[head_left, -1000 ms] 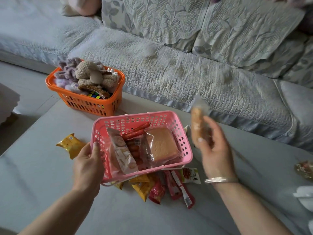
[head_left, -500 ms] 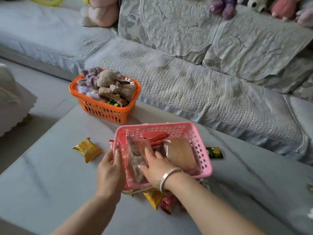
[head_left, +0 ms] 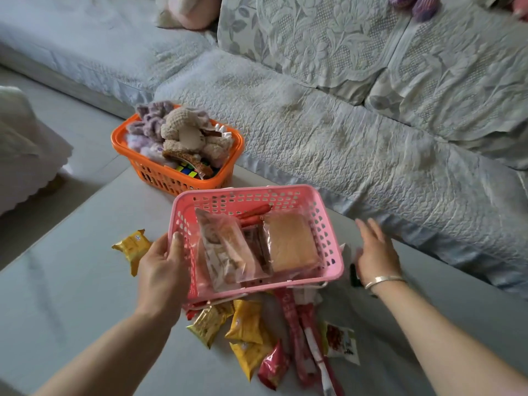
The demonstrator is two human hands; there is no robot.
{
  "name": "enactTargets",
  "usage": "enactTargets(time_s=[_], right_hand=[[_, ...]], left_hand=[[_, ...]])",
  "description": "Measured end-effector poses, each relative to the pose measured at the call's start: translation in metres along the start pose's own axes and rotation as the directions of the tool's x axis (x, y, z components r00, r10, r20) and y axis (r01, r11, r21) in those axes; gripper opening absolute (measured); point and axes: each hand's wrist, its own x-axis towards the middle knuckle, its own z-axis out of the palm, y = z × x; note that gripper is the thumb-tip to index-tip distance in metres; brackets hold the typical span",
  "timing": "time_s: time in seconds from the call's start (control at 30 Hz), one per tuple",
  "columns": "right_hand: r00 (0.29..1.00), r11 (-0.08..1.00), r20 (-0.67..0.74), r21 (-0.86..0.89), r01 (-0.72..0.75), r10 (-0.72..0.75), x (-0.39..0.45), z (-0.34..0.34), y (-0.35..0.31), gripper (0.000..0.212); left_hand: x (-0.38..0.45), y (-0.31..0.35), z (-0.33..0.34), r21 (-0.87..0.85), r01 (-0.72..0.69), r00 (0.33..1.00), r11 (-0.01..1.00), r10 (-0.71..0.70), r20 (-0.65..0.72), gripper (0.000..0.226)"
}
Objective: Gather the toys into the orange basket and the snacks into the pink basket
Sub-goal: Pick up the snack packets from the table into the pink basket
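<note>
Left hand (head_left: 163, 267) gripping the left rim of the pink basket (head_left: 331, 244), thumb hooked over the edge, basket tilted above the grey table (head_left: 71, 295); right hand (head_left: 377, 252) just beside the basket's right wall, fingers straight and spread, holding nothing. Inside the pink basket: two clear-wrapped pastries (head_left: 288, 244), some red sausage sticks, count unclear. Beneath and in front, a loose heap of snack packets (head_left: 248, 321); one yellow packet (head_left: 133, 247) apart by the left hand; one orange basket (head_left: 174, 175) beyond, full of plush toys (head_left: 183, 130).
</note>
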Motion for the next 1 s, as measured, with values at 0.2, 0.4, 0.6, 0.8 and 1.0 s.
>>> enactTargets(time_s=[0.2, 0.4, 0.6, 0.8, 1.0], right_hand=[[0.921, 0.932, 0.366, -0.270, 0.241, -0.132, 0.010, 0.072, 0.005, 0.061], [0.891, 0.869, 0.434, -0.381, 0.314, -0.132, 0.019, 0.087, -0.005, 0.053], [0.942, 0.865, 0.308, -0.426, 0.264, -0.136, 0.015, 0.084, -0.002, 0.038], [0.978, 0.951, 0.208, -0.293, 0.094, -0.032, 0.009, 0.070, 0.011, 0.045], [0.987, 0.977, 0.106, -0.190, -0.098, 0.120, 0.000, 0.043, 0.018, 0.035]], left_hand=[[0.007, 0.010, 0.007, -0.011, 0.030, 0.999, 0.999, -0.030, -0.035, 0.027], [0.010, 0.012, 0.010, -0.063, 0.063, 0.997, 0.996, -0.066, -0.042, 0.022], [0.012, 0.007, 0.006, -0.084, 0.078, 0.995, 0.993, -0.083, -0.059, 0.019], [0.005, 0.011, -0.001, -0.094, 0.095, 0.992, 0.991, -0.103, -0.076, 0.016], [-0.004, 0.017, -0.016, -0.090, 0.091, 0.994, 0.992, -0.096, -0.056, 0.018]])
